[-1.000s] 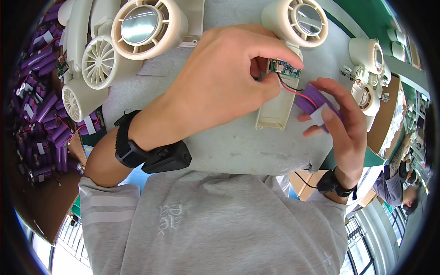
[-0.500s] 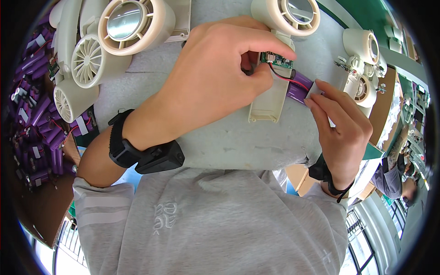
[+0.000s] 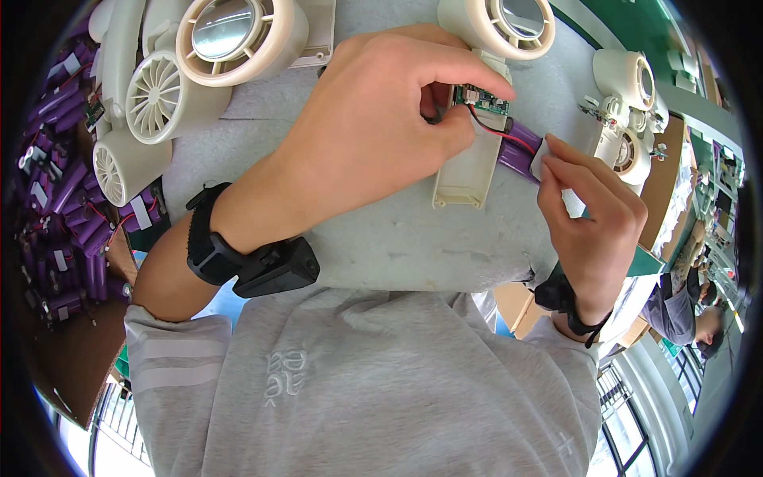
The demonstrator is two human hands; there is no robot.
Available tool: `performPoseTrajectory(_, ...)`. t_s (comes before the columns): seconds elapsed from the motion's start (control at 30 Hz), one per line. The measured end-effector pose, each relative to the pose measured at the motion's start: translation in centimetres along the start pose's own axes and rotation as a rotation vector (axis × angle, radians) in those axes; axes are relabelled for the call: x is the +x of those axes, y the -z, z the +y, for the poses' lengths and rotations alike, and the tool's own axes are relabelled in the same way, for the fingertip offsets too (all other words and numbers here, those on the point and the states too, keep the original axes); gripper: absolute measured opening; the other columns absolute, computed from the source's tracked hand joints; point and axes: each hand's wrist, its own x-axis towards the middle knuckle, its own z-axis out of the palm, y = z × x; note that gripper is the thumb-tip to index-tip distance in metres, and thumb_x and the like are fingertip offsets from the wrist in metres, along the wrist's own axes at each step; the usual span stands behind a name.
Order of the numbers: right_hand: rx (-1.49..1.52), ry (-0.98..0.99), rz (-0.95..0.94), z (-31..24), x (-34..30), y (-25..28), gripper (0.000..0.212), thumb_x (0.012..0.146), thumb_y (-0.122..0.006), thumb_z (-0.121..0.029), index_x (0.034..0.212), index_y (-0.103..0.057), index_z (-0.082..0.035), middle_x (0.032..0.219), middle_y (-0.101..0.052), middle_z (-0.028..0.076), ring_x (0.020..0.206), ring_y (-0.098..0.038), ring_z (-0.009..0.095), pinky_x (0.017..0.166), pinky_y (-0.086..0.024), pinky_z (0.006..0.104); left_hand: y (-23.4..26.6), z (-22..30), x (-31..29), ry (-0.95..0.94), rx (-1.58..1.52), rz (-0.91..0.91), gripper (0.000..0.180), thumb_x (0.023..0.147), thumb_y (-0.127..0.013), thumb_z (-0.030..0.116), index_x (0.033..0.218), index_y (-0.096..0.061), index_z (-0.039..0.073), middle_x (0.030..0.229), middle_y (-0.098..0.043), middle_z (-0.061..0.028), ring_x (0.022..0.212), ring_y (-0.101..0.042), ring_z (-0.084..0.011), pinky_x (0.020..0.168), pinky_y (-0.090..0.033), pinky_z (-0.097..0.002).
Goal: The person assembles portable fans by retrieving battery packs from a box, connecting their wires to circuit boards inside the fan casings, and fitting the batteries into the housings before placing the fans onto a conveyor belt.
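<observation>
My left hand [image 3: 377, 115] is curled over a cream handle shell [image 3: 462, 181], thumb and forefinger closed around a small green circuit board [image 3: 493, 104]. Red and black wires [image 3: 509, 137] run from the board to a purple battery pack [image 3: 520, 153], which sticks out to the right of the shell. At the battery's right end is a white pad [image 3: 539, 161], pinched by the fingertips of my right hand [image 3: 598, 211]. The shell joins a round cream fan head [image 3: 451, 16] at its far end. My left hand hides part of the board.
Several cream fan units [image 3: 151, 97] lie at the left of the grey table [image 3: 381, 246]. Beyond them, a cardboard box [image 3: 75, 362] holds many purple battery packs [image 3: 87, 230]. More fan parts [image 3: 624, 111] stand at the right, near another box [image 3: 666, 183]. A person [image 3: 675, 310] is farther right.
My right thumb has shifted slightly up and right, closer to the fingertip at the white pad. My left hand and the board stay almost where they were.
</observation>
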Motion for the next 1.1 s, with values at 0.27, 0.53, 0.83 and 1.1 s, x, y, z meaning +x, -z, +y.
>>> performPoseTrajectory(0.27, 0.025, -0.091, -0.074, -0.4, 1.3, 2.5, 0.013, 0.072, -0.074, 0.002, 0.085, -0.07, 0.003, 0.097, -0.071, 0.015, 0.079, -0.07, 0.026, 0.071, -0.054, 0.0311, 0.7, 1.7, 1.8, 0.009, -0.029, -0.03, 0.035, 0.074, -0.056, -0.009, 0.104, -0.069, 0.004, 0.097, -0.061, -0.0064, 0.078, -0.058, -0.0118, 0.065, -0.047, -0.0229)
performPoseTrajectory(0.53, -0.083, -0.001, -0.078, -0.5, 3.6, 6.0, 0.014, 0.07, -0.069, 0.006, 0.08, -0.06, 0.003, 0.098, -0.067, 0.015, 0.071, -0.064, 0.031, 0.064, -0.053, 0.0367, 1.3, 5.7, 4.4, 0.025, -0.029, -0.028, 0.035, 0.074, -0.059, -0.01, 0.104, -0.069, 0.004, 0.107, -0.063, -0.0098, 0.082, -0.06, -0.0131, 0.067, -0.049, -0.0238)
performPoseTrajectory(0.83, -0.022, 0.002, -0.151, -0.2, 4.7, 8.1, 0.014, 0.069, -0.062, 0.008, 0.077, -0.052, 0.003, 0.088, -0.051, 0.014, 0.074, -0.058, 0.028, 0.06, -0.05, 0.0348, 2.1, 8.1, 5.0, 0.099, -0.059, -0.034, 0.035, 0.075, -0.062, -0.008, 0.106, -0.069, 0.007, 0.11, -0.063, -0.0096, 0.085, -0.062, -0.0144, 0.068, -0.051, -0.0244)
performPoseTrajectory(1.1, 0.283, -0.171, -0.239, -0.6, 5.4, 11.3, 0.016, 0.073, -0.061, 0.008, 0.085, -0.054, 0.002, 0.097, -0.058, 0.013, 0.068, -0.059, 0.024, 0.06, -0.05, 0.032, 3.4, 8.9, 3.9, 0.096, -0.057, -0.075, 0.035, 0.076, -0.062, -0.007, 0.107, -0.069, 0.007, 0.111, -0.062, -0.0092, 0.086, -0.062, -0.0136, 0.069, -0.051, -0.0238)
